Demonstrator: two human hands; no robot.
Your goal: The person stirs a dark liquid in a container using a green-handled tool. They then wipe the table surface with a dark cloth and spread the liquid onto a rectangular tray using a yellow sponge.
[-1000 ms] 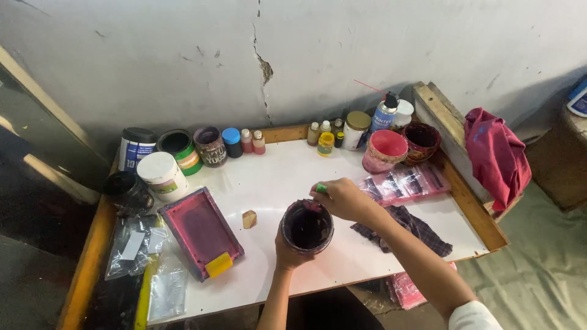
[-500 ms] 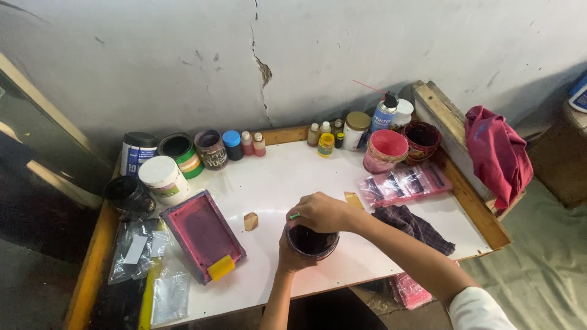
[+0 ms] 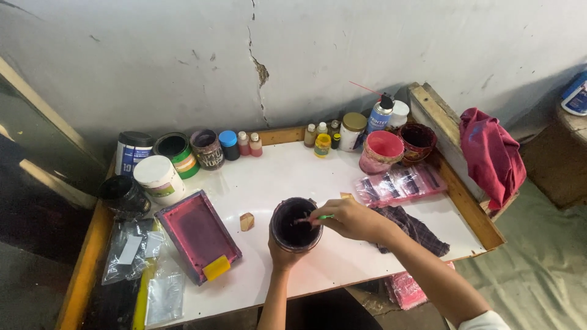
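Note:
My left hand (image 3: 282,256) cups a dark, paint-stained round jar (image 3: 296,223) from below, just above the white tabletop (image 3: 275,177). My right hand (image 3: 350,219) pinches a thin green stick (image 3: 323,217) whose tip dips into the jar's dark contents. A small tan block (image 3: 246,221) lies on the table to the left of the jar. A pink-stained rectangular frame (image 3: 197,235) with a yellow piece at its near corner lies further left.
Along the cracked wall stand several jars, cans and small bottles (image 3: 208,148), a pink tub (image 3: 381,151), a dark red bowl (image 3: 417,139) and a spray can (image 3: 380,113). Plastic sheets (image 3: 400,181), a dark cloth (image 3: 416,229), a red garment (image 3: 491,156) lie right; plastic bags (image 3: 131,253) left.
My right hand dropped from the jar's far rim down over its mouth, and the green stick now reaches inside. The jar stays in my left hand.

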